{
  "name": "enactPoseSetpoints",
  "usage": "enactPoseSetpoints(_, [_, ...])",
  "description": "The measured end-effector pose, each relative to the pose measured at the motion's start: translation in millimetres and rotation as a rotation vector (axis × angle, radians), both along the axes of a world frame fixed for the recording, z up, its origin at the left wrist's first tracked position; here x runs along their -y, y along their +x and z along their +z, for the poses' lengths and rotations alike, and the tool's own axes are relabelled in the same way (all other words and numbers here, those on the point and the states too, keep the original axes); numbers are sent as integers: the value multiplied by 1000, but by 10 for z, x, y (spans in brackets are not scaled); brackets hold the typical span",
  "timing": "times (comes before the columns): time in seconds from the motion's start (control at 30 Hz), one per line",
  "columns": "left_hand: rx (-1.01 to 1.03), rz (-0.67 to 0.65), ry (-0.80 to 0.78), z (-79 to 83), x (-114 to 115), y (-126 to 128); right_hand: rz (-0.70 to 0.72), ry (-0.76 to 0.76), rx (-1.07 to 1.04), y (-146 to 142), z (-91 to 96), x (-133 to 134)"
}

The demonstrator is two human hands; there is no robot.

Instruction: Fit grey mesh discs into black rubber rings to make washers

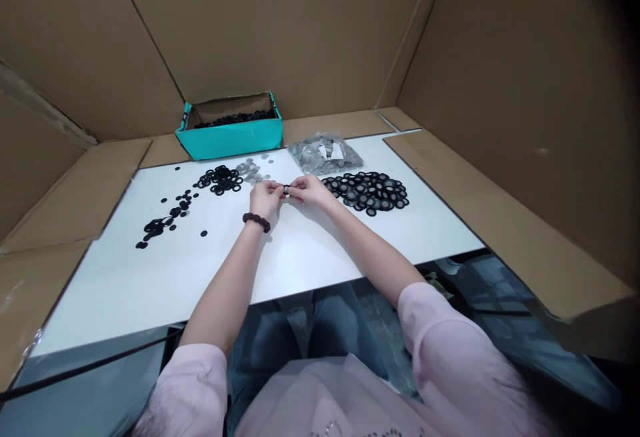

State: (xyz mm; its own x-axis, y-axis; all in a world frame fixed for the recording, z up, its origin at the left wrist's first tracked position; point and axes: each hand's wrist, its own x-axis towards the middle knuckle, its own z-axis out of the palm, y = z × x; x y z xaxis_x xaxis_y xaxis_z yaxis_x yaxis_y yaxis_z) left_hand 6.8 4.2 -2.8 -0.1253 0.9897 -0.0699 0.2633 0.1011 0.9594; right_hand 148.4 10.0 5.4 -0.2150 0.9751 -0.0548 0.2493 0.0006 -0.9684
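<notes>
Over the middle of the white board, my left hand (267,198) and my right hand (309,190) meet with fingertips closed on one small black ring (287,190) that has a paler centre. The fingers cover part of it. Right of my right hand lies a heap of black rings with grey discs in them (373,190). Beyond my left hand are a pile of black rings (220,179) and some loose grey discs (250,170). Small black discs (156,226) are scattered toward the left side of the board.
A turquoise box (233,140) holding many black pieces stands at the back. Beside it lies a clear plastic bag (325,154) of grey discs with a white label. Cardboard walls (310,30) enclose the white board (120,290) at the back and sides.
</notes>
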Motion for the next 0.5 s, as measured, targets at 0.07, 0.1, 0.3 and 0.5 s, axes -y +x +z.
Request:
enactPoseSetpoints(0.07, [39,11,10,39,9,-2,17,3,-34,6,5,0])
enactPoseSetpoints(0.1, [66,14,19,58,13,0,21,4,-54,4,13,0])
enactPoseSetpoints(0.3, [215,3,31,139,40,35,-114,64,-106,-83,-3,-34])
enactPoseSetpoints(0.5, [162,-9,-37,168,56,58,-128,229,-191,-165,-122,-32])
